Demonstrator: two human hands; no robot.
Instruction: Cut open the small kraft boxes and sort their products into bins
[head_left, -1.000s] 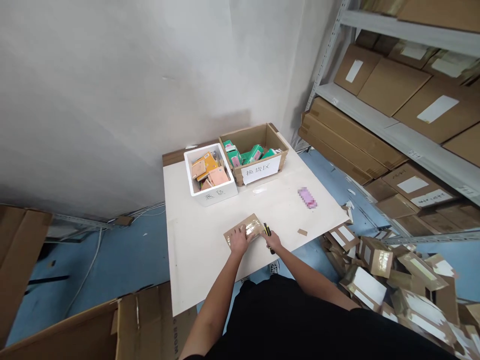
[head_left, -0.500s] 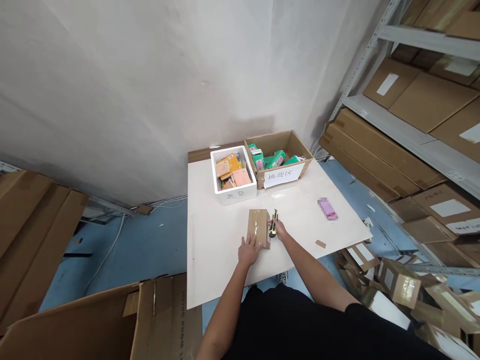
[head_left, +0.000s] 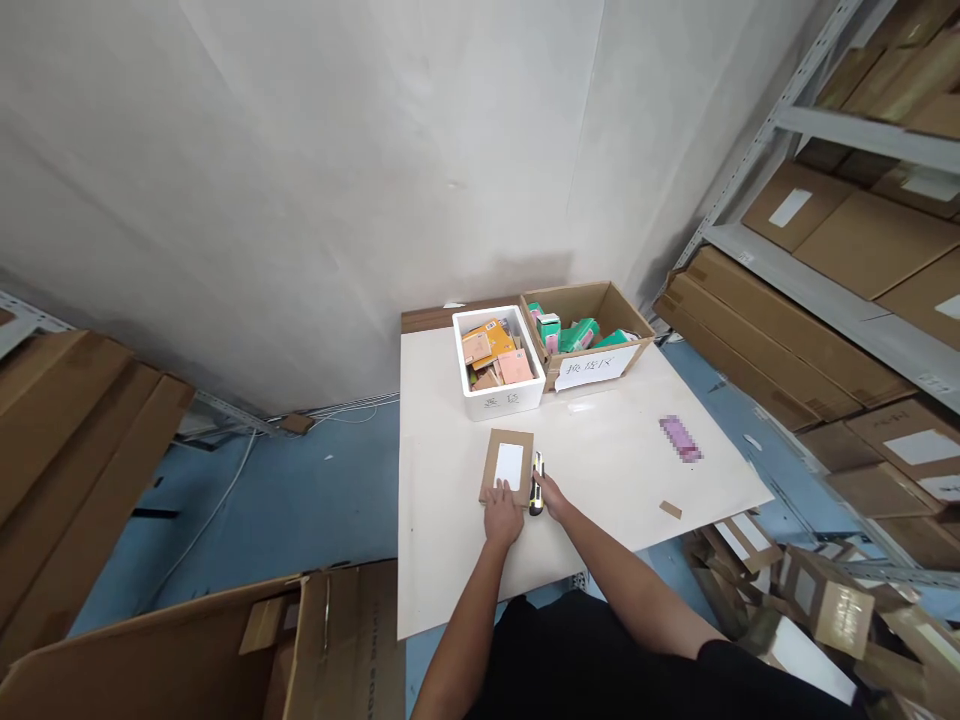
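A small cardboard box point(head_left: 492, 466) lies on the white table point(head_left: 442, 540), its white label point(head_left: 509, 466) facing up. My left hand point(head_left: 503, 513) rests on the near end of the box, fingers stretched out over its top and the label's lower edge. In my right hand point(head_left: 553, 496) is a black and yellow utility knife point(head_left: 536, 500), upright in the picture along the box's right side. My fingers are closed round the knife; whether its blade is out I cannot tell.
At the table's back stand a white foam box point(head_left: 501, 403) of small orange and pink packs and a carton point(head_left: 634, 352) of green boxes. A blurred pink item point(head_left: 681, 440) and a cardboard scrap point(head_left: 670, 510) lie right. Parcels point(head_left: 825, 600) crowd the floor beside a loaded shelf point(head_left: 847, 270).
The cardboard box has been turned over: its taped face was up, now the labelled one is. The knife stays in my right hand. My view has shifted slightly.
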